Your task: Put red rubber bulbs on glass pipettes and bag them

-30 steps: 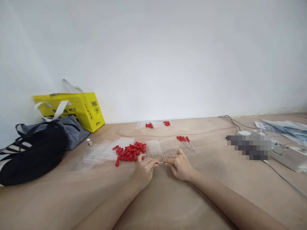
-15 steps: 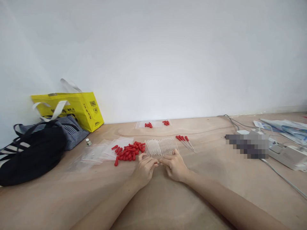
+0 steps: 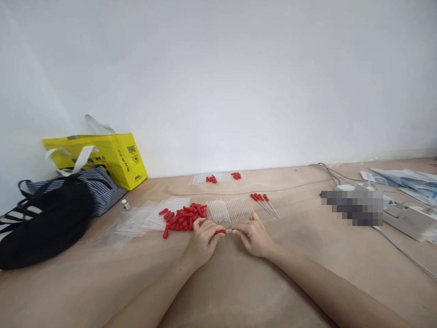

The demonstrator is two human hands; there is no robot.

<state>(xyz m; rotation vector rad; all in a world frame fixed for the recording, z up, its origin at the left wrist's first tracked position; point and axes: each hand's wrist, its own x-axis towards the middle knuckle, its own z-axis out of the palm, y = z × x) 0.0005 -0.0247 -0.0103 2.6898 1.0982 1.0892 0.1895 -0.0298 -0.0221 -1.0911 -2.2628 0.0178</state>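
Note:
My left hand point(image 3: 205, 238) is closed on a red rubber dropper bulb point(image 3: 220, 232). From the bulb's open end a clear glass pipette tube point(image 3: 228, 231) runs to my right hand point(image 3: 253, 236), whose thumb and fingers pinch it. Bulb and tube lie in one line, touching. Just beyond my left hand is a pile of red bulbs point(image 3: 184, 217). Several glass tubes point(image 3: 228, 209) lie side by side beyond both hands. Off to their right, several droppers with red bulbs on their tubes point(image 3: 264, 205) rest in a slanted row.
Clear plastic bags point(image 3: 146, 218) lie left of the pile, near a small bottle point(image 3: 126, 204). Another bag with red bulbs point(image 3: 218, 178) is by the wall. A yellow bag point(image 3: 126, 159) and black bag point(image 3: 51, 223) stand left. A power strip point(image 3: 409, 221) and cables sit right.
My hands have drawn slightly apart, the right one shifting a little to the right. The red bulb and a stretch of glass tube now show between them.

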